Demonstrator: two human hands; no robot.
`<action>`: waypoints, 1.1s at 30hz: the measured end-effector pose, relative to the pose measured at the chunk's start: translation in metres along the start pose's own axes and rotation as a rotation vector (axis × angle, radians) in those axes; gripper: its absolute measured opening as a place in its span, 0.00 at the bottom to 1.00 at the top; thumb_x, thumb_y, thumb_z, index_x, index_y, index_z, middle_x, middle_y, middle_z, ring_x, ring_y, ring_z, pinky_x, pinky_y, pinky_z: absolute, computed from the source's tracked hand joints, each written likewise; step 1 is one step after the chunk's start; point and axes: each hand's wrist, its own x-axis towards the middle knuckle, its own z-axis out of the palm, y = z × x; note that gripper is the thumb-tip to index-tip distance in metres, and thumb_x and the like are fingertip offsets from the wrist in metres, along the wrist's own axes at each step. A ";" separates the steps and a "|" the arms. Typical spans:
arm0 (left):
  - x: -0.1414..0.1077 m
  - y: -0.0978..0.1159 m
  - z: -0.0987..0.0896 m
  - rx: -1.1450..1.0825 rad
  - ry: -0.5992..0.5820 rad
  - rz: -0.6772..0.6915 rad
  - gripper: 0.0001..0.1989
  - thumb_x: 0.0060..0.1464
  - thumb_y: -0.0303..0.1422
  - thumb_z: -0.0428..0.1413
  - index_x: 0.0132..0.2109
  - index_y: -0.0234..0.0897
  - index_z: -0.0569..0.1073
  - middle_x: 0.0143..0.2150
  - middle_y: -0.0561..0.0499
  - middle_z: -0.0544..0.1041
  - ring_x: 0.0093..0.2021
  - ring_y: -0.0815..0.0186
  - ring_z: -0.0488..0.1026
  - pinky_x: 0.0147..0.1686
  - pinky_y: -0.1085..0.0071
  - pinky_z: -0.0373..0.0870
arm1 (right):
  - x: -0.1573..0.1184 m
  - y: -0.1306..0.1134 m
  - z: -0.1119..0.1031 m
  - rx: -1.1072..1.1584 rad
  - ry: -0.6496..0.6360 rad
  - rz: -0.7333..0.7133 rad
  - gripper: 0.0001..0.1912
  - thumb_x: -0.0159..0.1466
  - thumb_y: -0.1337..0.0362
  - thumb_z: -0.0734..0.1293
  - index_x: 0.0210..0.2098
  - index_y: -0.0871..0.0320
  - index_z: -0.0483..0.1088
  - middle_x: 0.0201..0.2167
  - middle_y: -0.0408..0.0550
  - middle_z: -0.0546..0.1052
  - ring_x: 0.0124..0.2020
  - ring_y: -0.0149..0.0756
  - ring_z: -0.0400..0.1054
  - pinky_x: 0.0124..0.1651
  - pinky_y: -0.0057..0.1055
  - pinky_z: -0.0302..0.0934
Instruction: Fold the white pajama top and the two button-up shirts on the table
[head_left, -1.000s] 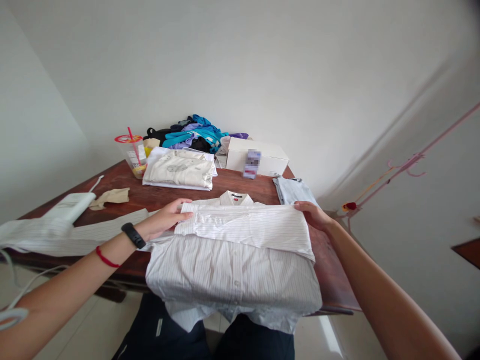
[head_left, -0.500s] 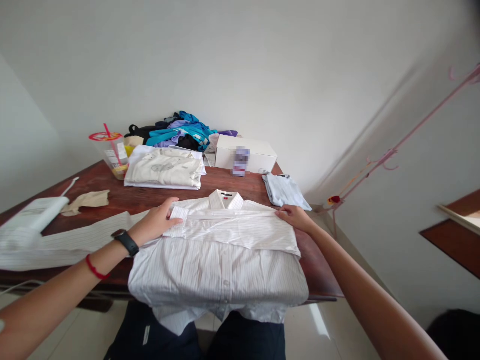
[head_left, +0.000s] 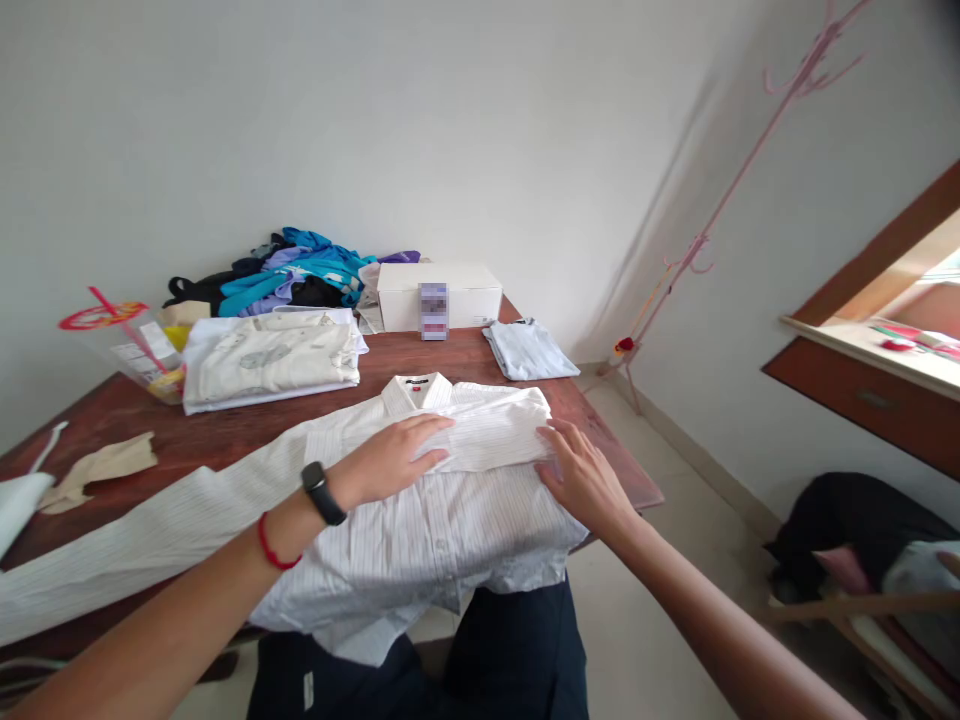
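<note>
left hand [head_left: 394,460] and right hand [head_left: 589,475], with fingers spread, gripping nothing, are over the shirt [head_left: 420,550]; better to smooth lightly the sleeve [head_left: 491,437] between them

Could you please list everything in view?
Striped shirt: 1, white, table front
Table: 1, red-brown, centre
Folded pile: 1, off-white, table left
Clothes heap: 1, multicoloured, back left
Cup: 1, clear, beside pile
Box: 1, white, table back
Blurred item: 1, purplish, by box
Folded garment: 1, pale blue, table right
Cloth scrap: 1, beige, left
Cut-off object: 1, white, left edge
Coat stand: 1, pink, right
Wooden furniture: 1, brown, right
Dark bundle: 1, black, lower right
Trousers: 1, dark, bottom
Watch: 1, black, left wrist
Bracelet: 1, red, left wrist
Left hand: 1, over shirt
Right hand: 1, at shirt edge
</note>
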 end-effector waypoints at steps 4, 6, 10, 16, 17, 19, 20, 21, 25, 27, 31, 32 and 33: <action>0.082 0.020 0.049 -0.079 -0.043 0.115 0.19 0.67 0.38 0.52 0.62 0.41 0.70 0.64 0.48 0.73 0.64 0.60 0.69 0.65 0.64 0.63 | -0.016 0.006 0.016 0.068 0.116 0.164 0.12 0.66 0.68 0.60 0.47 0.57 0.70 0.44 0.52 0.73 0.41 0.43 0.72 0.43 0.35 0.65; 0.124 0.022 0.072 -0.051 0.012 0.043 0.20 0.65 0.38 0.55 0.62 0.39 0.70 0.63 0.43 0.74 0.62 0.56 0.71 0.62 0.60 0.66 | -0.016 0.008 0.018 0.126 0.153 0.202 0.09 0.66 0.67 0.60 0.42 0.56 0.71 0.37 0.48 0.73 0.34 0.39 0.70 0.38 0.32 0.63; 0.181 0.012 0.104 -0.010 0.122 -0.071 0.18 0.64 0.34 0.56 0.58 0.35 0.72 0.54 0.40 0.78 0.53 0.54 0.76 0.55 0.59 0.71 | -0.016 0.014 0.015 0.222 0.192 0.236 0.08 0.66 0.67 0.60 0.38 0.56 0.71 0.32 0.45 0.73 0.31 0.36 0.69 0.37 0.30 0.60; 0.190 -0.009 0.120 -0.001 0.196 -0.009 0.11 0.68 0.34 0.52 0.51 0.40 0.76 0.50 0.47 0.77 0.48 0.61 0.77 0.50 0.66 0.72 | -0.018 0.027 0.011 0.250 0.091 0.285 0.10 0.63 0.70 0.60 0.38 0.55 0.72 0.31 0.43 0.75 0.30 0.36 0.69 0.35 0.29 0.57; 0.189 -0.010 0.120 0.003 0.198 0.006 0.11 0.68 0.36 0.51 0.51 0.40 0.76 0.49 0.47 0.77 0.48 0.61 0.77 0.50 0.66 0.72 | -0.018 0.027 0.009 0.240 0.063 0.290 0.11 0.63 0.70 0.60 0.38 0.55 0.73 0.33 0.44 0.76 0.31 0.36 0.70 0.35 0.29 0.57; 0.187 -0.009 0.120 0.017 0.192 0.040 0.13 0.69 0.40 0.51 0.50 0.40 0.76 0.48 0.48 0.77 0.48 0.61 0.76 0.51 0.66 0.72 | -0.017 0.026 0.006 0.209 0.014 0.304 0.12 0.63 0.70 0.60 0.38 0.54 0.75 0.35 0.44 0.77 0.32 0.37 0.71 0.35 0.29 0.57; 0.187 -0.008 0.120 0.025 0.186 0.059 0.14 0.68 0.42 0.52 0.50 0.40 0.76 0.49 0.48 0.77 0.49 0.61 0.76 0.52 0.66 0.71 | -0.018 0.024 0.005 0.191 -0.004 0.311 0.13 0.63 0.70 0.60 0.38 0.54 0.76 0.35 0.45 0.77 0.33 0.37 0.72 0.35 0.30 0.58; 0.187 -0.005 0.119 0.036 0.180 0.074 0.15 0.67 0.43 0.54 0.51 0.40 0.76 0.50 0.48 0.77 0.50 0.60 0.75 0.52 0.66 0.71 | -0.019 0.023 0.003 0.173 -0.019 0.315 0.13 0.64 0.70 0.60 0.38 0.54 0.76 0.35 0.45 0.77 0.33 0.38 0.72 0.35 0.30 0.59; 0.183 0.012 0.109 0.097 0.189 0.071 0.17 0.65 0.40 0.56 0.57 0.38 0.73 0.54 0.43 0.74 0.53 0.55 0.73 0.54 0.59 0.70 | -0.024 0.026 -0.006 0.118 -0.079 0.268 0.16 0.64 0.69 0.60 0.40 0.53 0.79 0.34 0.47 0.76 0.33 0.38 0.73 0.36 0.31 0.64; 0.175 0.024 0.101 0.122 0.200 0.055 0.16 0.66 0.36 0.54 0.58 0.37 0.72 0.56 0.41 0.73 0.54 0.53 0.72 0.54 0.55 0.70 | -0.023 0.030 -0.012 0.080 -0.103 0.222 0.16 0.64 0.68 0.61 0.41 0.52 0.80 0.36 0.49 0.75 0.35 0.40 0.74 0.38 0.33 0.67; 0.134 0.041 0.080 0.139 0.186 0.070 0.16 0.67 0.33 0.51 0.59 0.39 0.72 0.57 0.42 0.74 0.58 0.53 0.70 0.58 0.55 0.67 | -0.002 0.025 -0.026 0.022 -0.075 0.092 0.15 0.67 0.65 0.61 0.47 0.54 0.78 0.46 0.56 0.75 0.48 0.47 0.73 0.49 0.42 0.70; 0.119 0.042 0.074 0.153 0.178 0.070 0.17 0.67 0.34 0.51 0.60 0.39 0.72 0.58 0.42 0.74 0.62 0.51 0.67 0.61 0.54 0.65 | 0.008 0.020 -0.028 0.034 -0.058 0.050 0.17 0.68 0.65 0.60 0.51 0.55 0.77 0.51 0.58 0.74 0.52 0.48 0.71 0.54 0.43 0.68; 0.103 0.039 0.068 0.179 0.171 0.058 0.18 0.67 0.35 0.50 0.60 0.39 0.71 0.61 0.42 0.73 0.67 0.49 0.62 0.63 0.51 0.62 | 0.019 0.013 -0.027 0.053 -0.045 0.006 0.18 0.70 0.64 0.59 0.54 0.57 0.75 0.56 0.58 0.72 0.57 0.48 0.69 0.58 0.45 0.66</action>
